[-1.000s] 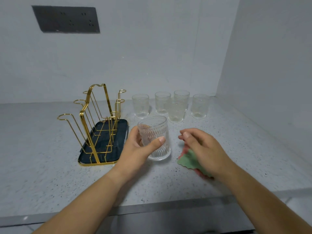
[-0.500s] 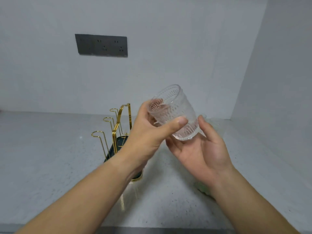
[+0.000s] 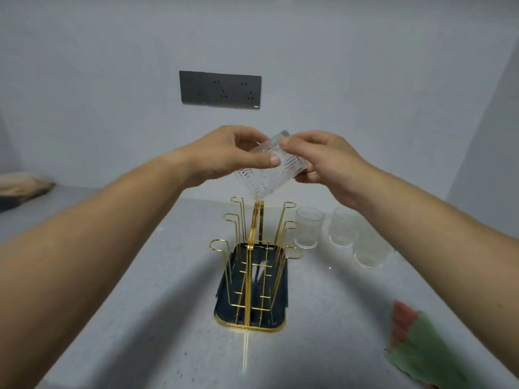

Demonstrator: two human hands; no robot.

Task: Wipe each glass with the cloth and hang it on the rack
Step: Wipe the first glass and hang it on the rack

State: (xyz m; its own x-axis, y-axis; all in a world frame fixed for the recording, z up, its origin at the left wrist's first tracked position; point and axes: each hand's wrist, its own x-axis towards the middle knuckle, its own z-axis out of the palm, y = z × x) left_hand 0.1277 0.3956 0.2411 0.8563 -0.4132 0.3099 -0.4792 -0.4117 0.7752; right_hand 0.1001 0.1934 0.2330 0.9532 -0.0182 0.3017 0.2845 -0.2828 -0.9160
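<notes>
Since a moment ago the ribbed glass (image 3: 266,169) has been tipped mouth-down, and both hands now hold it above the gold wire rack (image 3: 254,265): the left hand (image 3: 224,155) grips its side and the right hand (image 3: 323,161) pinches its base. Three more glasses (image 3: 341,231) stand right of the rack, and the green cloth (image 3: 421,349) lies on the near right counter (image 3: 140,318), with a dark socket panel (image 3: 220,89) on the far wall.

Clear ribbed glass (image 3: 266,172); gold wire rack (image 3: 254,265) on a dark, perhaps navy, tray (image 3: 224,301); green and pinkish-red cloth (image 3: 421,346); grey speckled counter (image 3: 168,318); dark grey socket panel (image 3: 220,89)
</notes>
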